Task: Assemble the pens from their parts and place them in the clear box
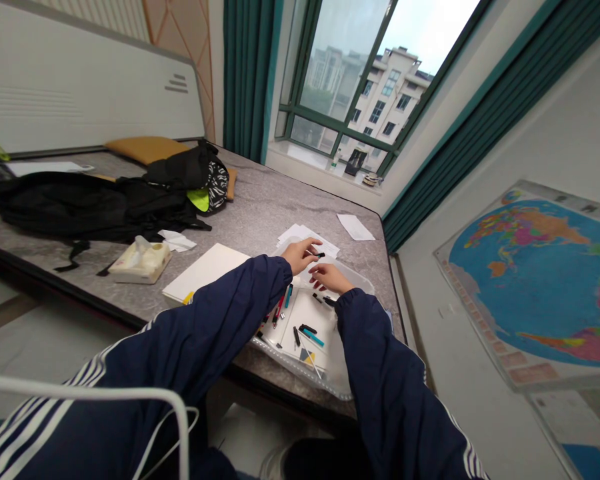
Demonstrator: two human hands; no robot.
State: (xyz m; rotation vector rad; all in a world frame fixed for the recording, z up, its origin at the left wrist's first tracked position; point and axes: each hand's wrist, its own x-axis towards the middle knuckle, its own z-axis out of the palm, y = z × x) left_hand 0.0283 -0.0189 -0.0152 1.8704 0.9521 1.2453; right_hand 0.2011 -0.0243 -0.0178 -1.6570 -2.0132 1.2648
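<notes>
My left hand (300, 256) is over the far side of a clear plastic bin (363, 283), its fingers pinched on a small black pen-like piece (321, 255). Close beside it, my right hand (331, 278) hovers above the bin with fingers loosely curved and apart; nothing shows in them. White books or boards lie in the bin. On them are a teal pen (313, 337), a black pen (297, 336), another teal pen (289, 295), a red pen (279, 310) and several other small black pieces. My left sleeve hides part of the bin's left side.
Left of the bin lie a white book stack (207, 272) and a tissue pack (141, 260). Black backpacks (90, 203) occupy the bed's left side. Loose papers (307, 235) lie behind the bin, another sheet (355, 227) farther right. A white tubular bar (105, 392) crosses the lower left.
</notes>
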